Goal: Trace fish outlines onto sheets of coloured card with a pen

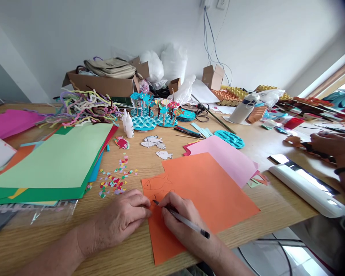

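A sheet of orange paper (207,191) lies on the table, with fish outlines (158,182) drawn near its left edge. My right hand (184,218) is closed round a pen (186,222), its tip touching the paper beside a partly drawn outline. My left hand (126,214) rests at the sheet's left edge, fingers bent together and pressing on it. Paper confetti (116,182) is scattered beyond my left hand. Past the sheet lie white fish cutouts (153,142) and a red fish cutout (122,143).
Coloured paper sheets (51,161) are stacked at left, pink paper (221,157) beyond the orange. Glue bottles (128,125), blue fish decorations (143,115) and pipe cleaners (86,107) stand behind. At right, a co-worker's hand (330,143) is near a white laminator-like device (307,188).
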`<action>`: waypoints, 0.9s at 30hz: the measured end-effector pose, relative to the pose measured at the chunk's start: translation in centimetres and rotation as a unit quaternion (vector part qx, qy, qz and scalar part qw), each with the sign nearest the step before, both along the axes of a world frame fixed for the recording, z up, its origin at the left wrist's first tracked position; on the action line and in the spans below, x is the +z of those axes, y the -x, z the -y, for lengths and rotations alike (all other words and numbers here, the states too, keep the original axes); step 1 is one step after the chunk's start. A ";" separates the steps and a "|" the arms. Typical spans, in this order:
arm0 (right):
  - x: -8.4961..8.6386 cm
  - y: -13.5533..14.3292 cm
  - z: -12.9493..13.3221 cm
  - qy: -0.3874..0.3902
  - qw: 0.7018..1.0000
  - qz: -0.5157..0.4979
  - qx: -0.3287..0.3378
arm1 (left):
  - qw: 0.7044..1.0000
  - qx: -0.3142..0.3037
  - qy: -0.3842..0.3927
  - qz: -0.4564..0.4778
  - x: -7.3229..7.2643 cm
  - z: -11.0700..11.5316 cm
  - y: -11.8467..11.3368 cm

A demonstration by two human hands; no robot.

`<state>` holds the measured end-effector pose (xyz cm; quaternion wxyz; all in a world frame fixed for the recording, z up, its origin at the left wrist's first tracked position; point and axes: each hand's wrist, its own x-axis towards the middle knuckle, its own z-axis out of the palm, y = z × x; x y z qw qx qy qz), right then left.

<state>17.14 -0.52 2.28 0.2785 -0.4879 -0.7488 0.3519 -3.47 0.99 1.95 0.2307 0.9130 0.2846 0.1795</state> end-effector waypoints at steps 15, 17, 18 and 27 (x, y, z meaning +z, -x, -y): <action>0.0 0.0 0.0 -0.004 1.000 0.000 0.003 | 1.000 0.002 -0.002 -0.002 0.1 0.1 0.0; 0.0 0.0 -0.1 0.001 1.000 0.001 0.000 | 1.000 0.001 -0.004 -0.003 0.1 0.1 0.0; 0.0 0.1 -0.1 0.004 1.000 0.002 -0.002 | 1.000 0.000 -0.004 -0.004 0.1 0.1 0.0; 0.2 0.1 0.0 0.006 1.000 0.006 -0.007 | 1.000 0.001 0.007 -0.006 0.1 0.0 0.0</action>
